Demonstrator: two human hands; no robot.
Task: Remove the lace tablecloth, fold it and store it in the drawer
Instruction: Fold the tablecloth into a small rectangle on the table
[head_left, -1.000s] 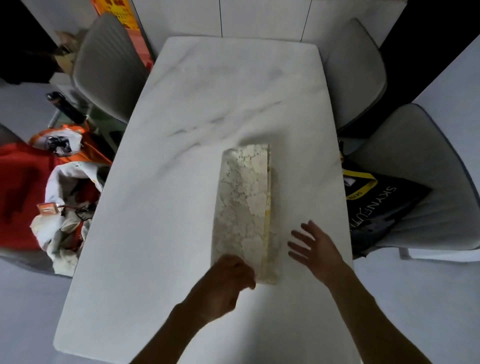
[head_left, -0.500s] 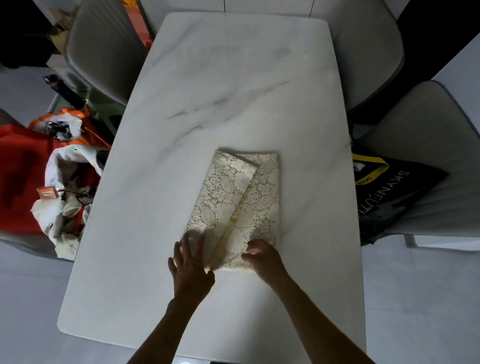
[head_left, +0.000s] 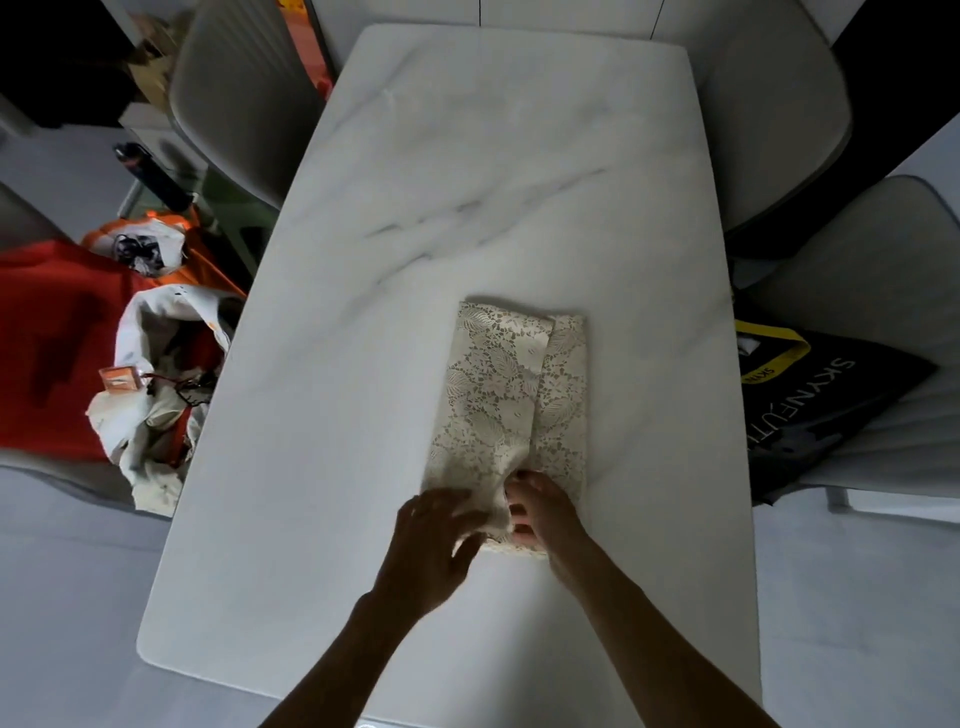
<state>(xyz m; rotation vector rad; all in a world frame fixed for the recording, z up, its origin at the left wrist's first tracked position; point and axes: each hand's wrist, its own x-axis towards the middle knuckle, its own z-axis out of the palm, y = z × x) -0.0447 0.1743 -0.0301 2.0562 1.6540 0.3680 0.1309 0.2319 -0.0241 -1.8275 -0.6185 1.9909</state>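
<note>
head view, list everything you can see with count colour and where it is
lace tablecloth: one, cream, folded into a long strip on the near right part of the table
table: one, white marble with grey veins, centre
chairs: three seen clearly, grey, one left of the table and two on the right
black bag: one, black with yellow trim and white lettering, on the near right chair
white bag: one, white, left of the table
red cloth: one, red, far left
left hand: one, on the strip's near end, blurred
right hand: one, fingers curled on the near end
</note>
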